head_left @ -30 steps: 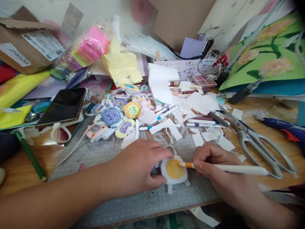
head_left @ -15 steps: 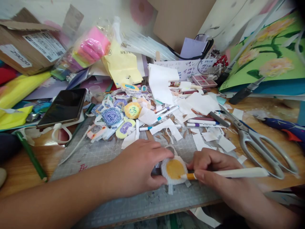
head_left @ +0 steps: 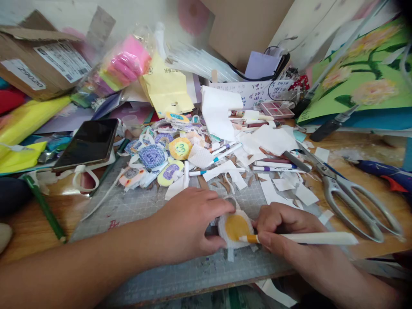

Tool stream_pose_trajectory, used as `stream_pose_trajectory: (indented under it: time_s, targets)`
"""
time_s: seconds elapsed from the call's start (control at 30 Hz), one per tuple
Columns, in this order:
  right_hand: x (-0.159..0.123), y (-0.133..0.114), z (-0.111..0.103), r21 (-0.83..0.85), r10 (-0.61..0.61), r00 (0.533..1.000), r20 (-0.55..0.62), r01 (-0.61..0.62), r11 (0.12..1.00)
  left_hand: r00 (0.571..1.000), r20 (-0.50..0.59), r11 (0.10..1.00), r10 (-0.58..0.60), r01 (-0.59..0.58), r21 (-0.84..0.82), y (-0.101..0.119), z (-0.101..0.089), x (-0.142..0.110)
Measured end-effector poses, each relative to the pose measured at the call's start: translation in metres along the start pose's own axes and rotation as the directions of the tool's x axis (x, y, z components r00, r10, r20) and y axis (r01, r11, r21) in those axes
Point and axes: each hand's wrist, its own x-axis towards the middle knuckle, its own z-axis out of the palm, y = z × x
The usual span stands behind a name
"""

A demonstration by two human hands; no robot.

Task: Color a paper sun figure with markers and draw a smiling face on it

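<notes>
Near the front of the grey cutting mat (head_left: 135,274) lies a small white padded disc (head_left: 228,241) with a yellow-orange round centre and a thin white loop on top. My left hand (head_left: 189,225) grips its left edge between thumb and forefinger. A white marker (head_left: 317,238) with an orange tip end is pinched in my right hand (head_left: 289,227). Its tip touches the lower right part of the yellow centre. The marker lies nearly level, its back end pointing right.
Behind my hands is a heap of coloured discs (head_left: 152,156), with white paper scraps (head_left: 273,139) and markers (head_left: 277,168) beside it. Large scissors (head_left: 350,193) lie at right. At left are a phone (head_left: 88,141), a green pencil (head_left: 45,210) and a cardboard box (head_left: 41,64).
The marker tip has shifted slightly left, further onto the yellow centre, and my right hand moved a little with it. My left hand keeps its hold on the disc.
</notes>
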Motion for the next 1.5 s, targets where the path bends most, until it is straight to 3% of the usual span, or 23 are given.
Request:
stream_pose_trajectory:
  time_s: [0.93,1.17,1.3,1.5]
  targets:
    - [0.0037,0.0081,-0.0051,0.039,-0.003,0.999,-0.034,0.004,0.999,1.0,-0.019,1.0,-0.004,0.003,-0.003,-0.0007,0.0014,-0.001]
    - [0.0025,0.0082,-0.0051,0.08,0.008,0.996,-0.084,-0.001,0.997,1.0,-0.012,1.0,-0.005,0.005,-0.011,-0.0002,0.0005,-0.001]
    - [0.0063,0.0081,-0.0063,0.06,0.001,0.982,-0.189,0.01,0.998,1.0,0.0,1.0,-0.009,0.009,-0.01,-0.0005,0.0004,-0.0003]
    - [0.0092,0.0078,-0.0057,0.116,0.031,0.986,-0.166,-0.011,0.993,1.0,-0.005,1.0,-0.016,0.016,-0.013,-0.0002,0.0012,-0.0011]
